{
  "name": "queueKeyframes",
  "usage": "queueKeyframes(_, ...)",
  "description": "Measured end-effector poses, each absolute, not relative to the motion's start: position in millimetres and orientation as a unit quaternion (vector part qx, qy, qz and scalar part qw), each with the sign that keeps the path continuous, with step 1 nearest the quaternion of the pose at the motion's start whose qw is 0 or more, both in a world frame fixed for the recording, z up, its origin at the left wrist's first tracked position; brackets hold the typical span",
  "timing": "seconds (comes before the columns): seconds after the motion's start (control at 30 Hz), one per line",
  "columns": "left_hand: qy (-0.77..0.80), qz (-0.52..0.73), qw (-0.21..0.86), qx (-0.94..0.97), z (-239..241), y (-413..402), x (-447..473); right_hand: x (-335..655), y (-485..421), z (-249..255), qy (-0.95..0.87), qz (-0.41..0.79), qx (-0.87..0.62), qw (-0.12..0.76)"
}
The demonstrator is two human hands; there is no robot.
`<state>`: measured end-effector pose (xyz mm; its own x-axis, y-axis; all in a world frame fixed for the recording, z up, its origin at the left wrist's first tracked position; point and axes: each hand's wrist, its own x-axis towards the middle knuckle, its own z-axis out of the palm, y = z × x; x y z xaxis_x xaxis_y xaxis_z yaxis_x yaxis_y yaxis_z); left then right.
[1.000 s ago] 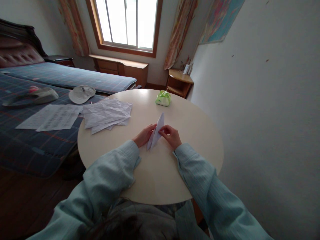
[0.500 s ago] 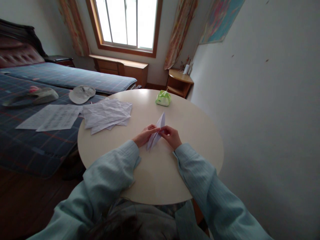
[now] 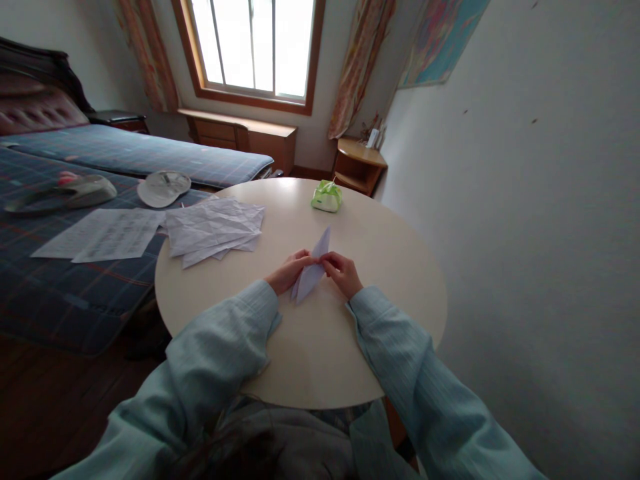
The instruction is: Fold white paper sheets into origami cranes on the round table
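Observation:
A folded sheet of white paper, long and pointed at both ends, is held over the middle of the round table. My left hand grips it from the left, the thumb lying across the fold. From the right, my right hand pinches the paper's edge between thumb and fingers. Both hands meet near the paper's middle, and one point sticks up beyond them. At its lower end the layers stand slightly apart. Some fingertips are hidden behind the paper.
Creased paper sheets lie stacked at the table's left. A green tissue pack stands near the far edge. On the bed to the left are printed sheets and a light cap. A white wall rises at the right.
The paper has turned slightly in my hands, so its lower right flap now shows a broader, flatter face. Both hands stay in nearly the same place.

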<state>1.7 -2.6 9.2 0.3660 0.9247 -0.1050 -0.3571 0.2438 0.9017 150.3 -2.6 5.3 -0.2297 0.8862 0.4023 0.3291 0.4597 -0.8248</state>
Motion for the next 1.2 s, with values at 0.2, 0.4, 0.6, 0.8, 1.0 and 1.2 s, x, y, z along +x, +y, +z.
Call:
queueKeyframes(0.2,0.349,0.458,0.714,0.397,6.6,1.1,2.4,150.7,-3.7,5.3,-0.708,0.355,-0.397,0.465)
queueKeyframes(0.4,0.358,0.457,0.71,0.399,9.7,-2.1,1.8,148.4,-3.4,4.3,-0.707,0.34,-0.403,0.472)
queueKeyframes(0.6,0.355,0.446,0.713,0.408,9.0,-2.6,1.8,148.5,1.4,-2.1,-0.683,0.321,-0.424,0.5)
queueKeyframes(0.8,0.349,0.437,0.717,0.417,8.3,-3.0,1.9,147.4,1.9,-2.6,-0.667,0.352,-0.436,0.49)
queueKeyframes(1.0,0.342,0.436,0.707,0.44,6.1,-2.2,1.9,146.6,-1.1,3.0,-0.7,0.282,-0.44,0.487)
queueKeyframes(1.2,0.311,0.447,0.68,0.491,5.6,-1.9,4.0,147.2,-2.6,5.6,-0.716,0.251,-0.441,0.48)
